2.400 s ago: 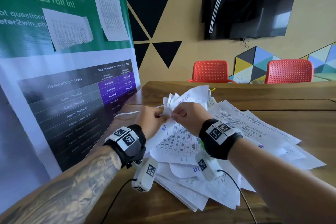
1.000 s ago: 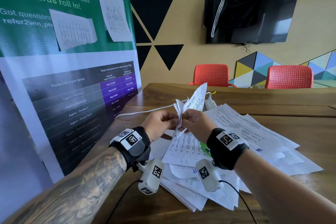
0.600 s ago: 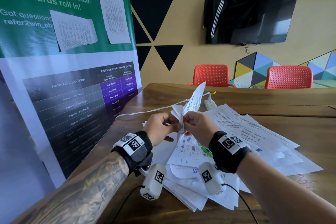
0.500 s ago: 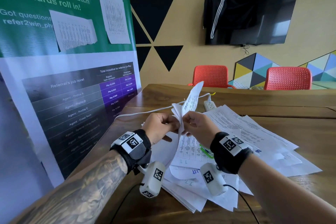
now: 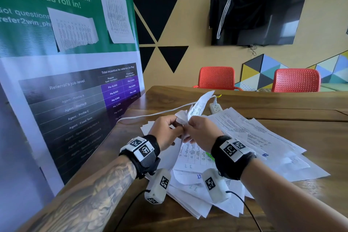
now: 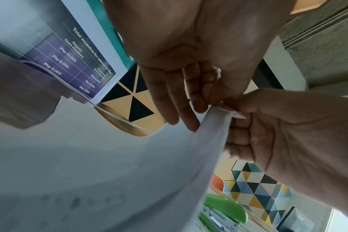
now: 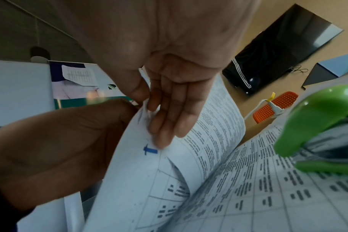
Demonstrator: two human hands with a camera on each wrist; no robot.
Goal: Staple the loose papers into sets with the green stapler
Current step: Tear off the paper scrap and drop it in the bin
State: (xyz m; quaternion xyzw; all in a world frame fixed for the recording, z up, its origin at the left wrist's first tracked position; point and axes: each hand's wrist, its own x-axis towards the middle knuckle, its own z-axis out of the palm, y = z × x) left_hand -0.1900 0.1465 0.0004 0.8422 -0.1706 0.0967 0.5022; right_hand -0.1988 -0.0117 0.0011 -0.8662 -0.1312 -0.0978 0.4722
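Observation:
Both hands hold a few printed sheets (image 5: 195,108) by one corner above the paper pile (image 5: 250,137). My left hand (image 5: 165,130) pinches the corner from the left, my right hand (image 5: 197,132) from the right, fingertips almost touching. In the right wrist view the right hand (image 7: 159,117) pinches the sheets (image 7: 189,157) beside a blue mark. The left wrist view shows the left hand (image 6: 205,100) pinching the same corner. The green stapler (image 5: 210,156) lies on the pile under my right wrist, mostly hidden; it shows clearly as the stapler (image 7: 316,125) and the stapler (image 6: 224,210).
The wooden table (image 5: 301,122) carries the spread pile of papers. A white power strip (image 5: 215,107) with its cord lies beyond the pile. A printed banner (image 5: 66,81) stands along the left edge. Two red chairs (image 5: 216,77) stand behind the table.
The fan of sheets seen earlier has been gathered into a narrow upright bundle between my hands. Over the last half second the hands barely moved.

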